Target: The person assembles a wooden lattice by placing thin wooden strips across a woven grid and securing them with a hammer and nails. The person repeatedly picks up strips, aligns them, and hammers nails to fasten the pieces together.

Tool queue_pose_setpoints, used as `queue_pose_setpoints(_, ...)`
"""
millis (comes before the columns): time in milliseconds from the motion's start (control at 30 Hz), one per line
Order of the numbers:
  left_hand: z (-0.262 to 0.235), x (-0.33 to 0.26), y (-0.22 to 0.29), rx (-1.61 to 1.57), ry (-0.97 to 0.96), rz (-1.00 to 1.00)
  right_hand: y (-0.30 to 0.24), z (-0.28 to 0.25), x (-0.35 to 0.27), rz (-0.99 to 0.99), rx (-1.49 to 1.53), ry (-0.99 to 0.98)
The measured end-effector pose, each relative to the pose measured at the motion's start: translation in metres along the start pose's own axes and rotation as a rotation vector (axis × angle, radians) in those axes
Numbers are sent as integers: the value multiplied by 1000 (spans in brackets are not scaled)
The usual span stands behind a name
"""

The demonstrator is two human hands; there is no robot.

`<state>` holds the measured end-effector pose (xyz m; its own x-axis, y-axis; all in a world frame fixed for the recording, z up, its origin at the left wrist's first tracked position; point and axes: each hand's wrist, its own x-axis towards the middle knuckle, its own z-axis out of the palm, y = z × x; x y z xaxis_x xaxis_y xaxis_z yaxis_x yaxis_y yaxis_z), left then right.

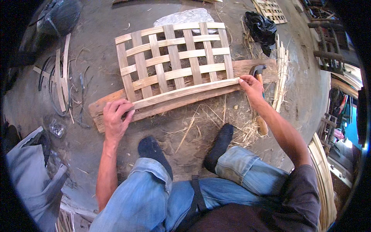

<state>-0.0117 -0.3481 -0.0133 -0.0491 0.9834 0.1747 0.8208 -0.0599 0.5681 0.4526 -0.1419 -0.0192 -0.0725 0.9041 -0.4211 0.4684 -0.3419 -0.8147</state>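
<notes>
A woven lattice of pale bamboo strips (174,54) lies on the ground, its near edge resting on a reddish wooden plank (162,106). A long pale strip (185,92) lies along that near edge. My left hand (116,116) presses the strip's left end down on the plank. My right hand (250,86) pinches the strip's right end with thumb and fingers. A hammer (258,71) with a wooden handle lies just past my right hand, its handle running under my wrist.
Loose bamboo strips (62,73) and dark curved bands lie to the left. A black plastic bag (261,27) and a bundle of splints (280,73) lie to the right. Another lattice (270,9) sits far back. Straw litters the ground near my dark-socked feet (220,143).
</notes>
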Motion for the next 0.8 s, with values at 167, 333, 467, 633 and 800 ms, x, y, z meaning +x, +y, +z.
queue_pose_setpoints(167,4,1,-2,1,34,32,3,-5,0,11,12,10)
queue_pose_setpoints(333,0,-3,-5,-63,57,-19,4,-7,2,28,-83,36)
queue_pose_setpoints(467,-10,-11,-13,-89,102,-76,2,-9,3,90,-2,29)
queue_pose_setpoints(633,-15,-19,-21,-105,106,-148,9,-16,7,131,16,41)
queue_pose_setpoints(800,-14,-21,-25,-80,76,-142,6,-11,6,107,-5,48)
